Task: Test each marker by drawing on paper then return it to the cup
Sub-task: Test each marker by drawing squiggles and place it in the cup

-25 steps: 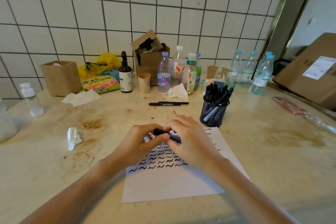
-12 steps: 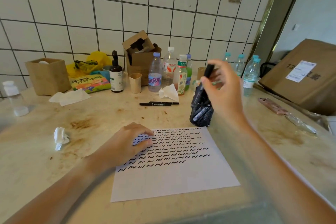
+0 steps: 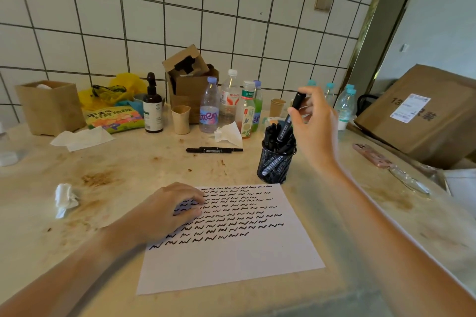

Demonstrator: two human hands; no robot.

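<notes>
A white sheet of paper [image 3: 231, 260] covered with rows of black squiggles lies before me on the stained counter. My left hand [image 3: 167, 211] rests on its upper left part, fingers loosely curled. Behind the sheet's top right corner stands a black mesh cup [image 3: 275, 165] packed with several black markers. My right hand [image 3: 314, 123] pinches a capped black marker [image 3: 289, 118] near its upper end, holding it tilted with its lower end down among the markers in the cup. Another black marker [image 3: 213, 150] lies flat on the counter behind the paper.
Bottles [image 3: 210, 108], paper cups [image 3: 181, 119], a dark pump bottle [image 3: 152, 108] and cardboard boxes [image 3: 190, 85] line the tiled wall. Tissues [image 3: 65, 198] lie to the left. A pink phone [image 3: 373, 156] and a large carton [image 3: 422, 116] sit at the right.
A second ago both hands held the marker over the paper. My right hand then carried it up to the cup and now has its lower end among the other markers; my left stayed on the sheet.
</notes>
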